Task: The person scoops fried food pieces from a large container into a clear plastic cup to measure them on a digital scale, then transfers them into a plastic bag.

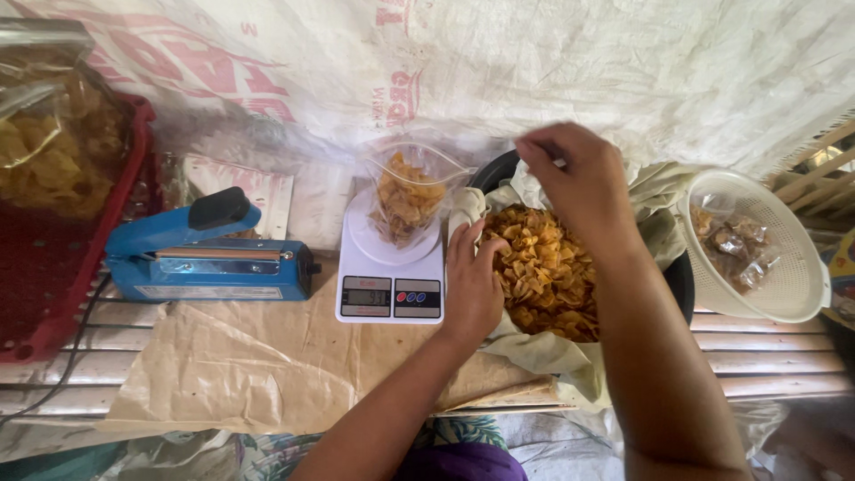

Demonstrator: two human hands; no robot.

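A clear plastic bag (408,198) partly filled with golden chips stands on a white digital kitchen scale (389,278). To its right a dark basin (681,278) lined with cloth holds a heap of golden chips (545,272). My left hand (473,283) rests at the basin's left edge, fingers touching the chips and the cloth. My right hand (574,178) hovers above the basin, fingertips pinched together near the bag's top; whether it holds a chip is blurred.
A blue heat sealer (209,258) sits left of the scale on brown paper (258,365). A red crate (62,258) with a big bag of chips (53,134) stands far left. A white colander (757,249) holding small packets is at right.
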